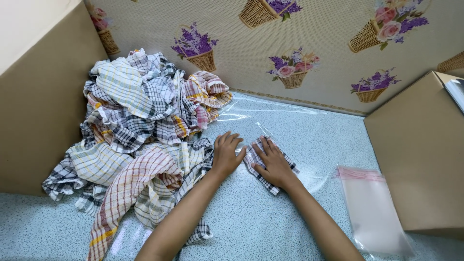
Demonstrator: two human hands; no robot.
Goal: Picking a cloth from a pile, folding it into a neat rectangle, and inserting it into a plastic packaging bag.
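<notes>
A small folded black-and-white checked cloth [256,169] lies on the speckled pale blue table [314,140]. My right hand [273,162] presses flat on top of it, fingers spread. My left hand [227,153] rests flat just to its left, fingertips near the cloth's edge, with its wrist beside the big heap of cloths. Neither hand grips anything.
A large heap of checked cloths [140,130] in black, yellow, red and white fills the left side. A clear plastic bag with a red strip [372,208] lies at the right. Brown cardboard walls stand at the left [38,106] and right [415,145]. Floral wallpaper [290,48] is behind.
</notes>
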